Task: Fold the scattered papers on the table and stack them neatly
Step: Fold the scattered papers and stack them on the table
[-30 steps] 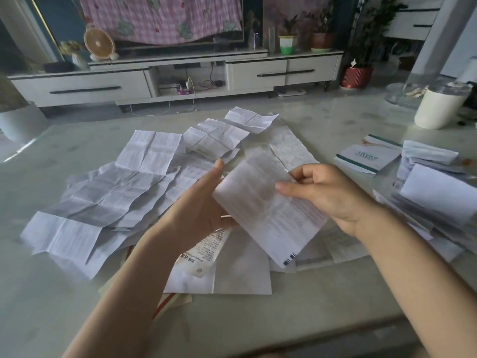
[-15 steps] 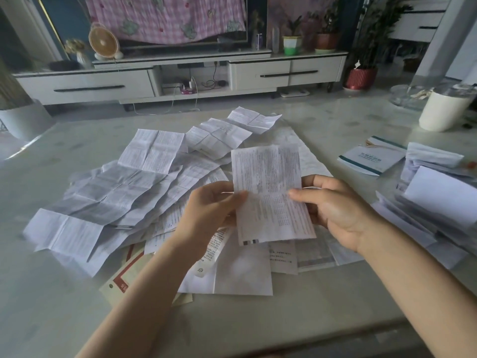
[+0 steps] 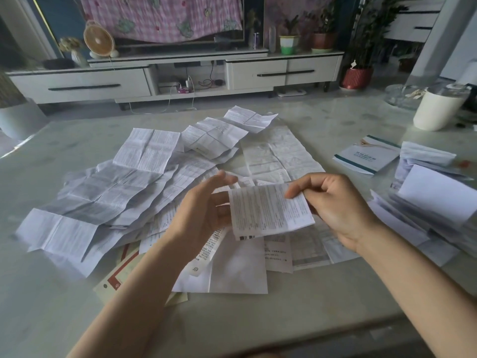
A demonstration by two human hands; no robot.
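home living room — TV cabinet (image 3: 180, 73) | potted plants (image 3: 357, 47) | marble table (image 3: 77, 319)

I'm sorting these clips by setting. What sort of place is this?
Most likely a home living room: a long low white cabinet with drawers along the far wall, a pink checked cloth hanging above it, and a plant in a red ribbed pot beside it.

Two hands, left hand (image 3: 201, 215) and right hand (image 3: 335, 210), one printed sheet (image 3: 268, 213) between them, one loose heap of papers (image 3: 129, 187) too overlapped to count, one folded stack (image 3: 438, 197), one teal-edged booklet (image 3: 366, 157), one white cup (image 3: 438, 112)
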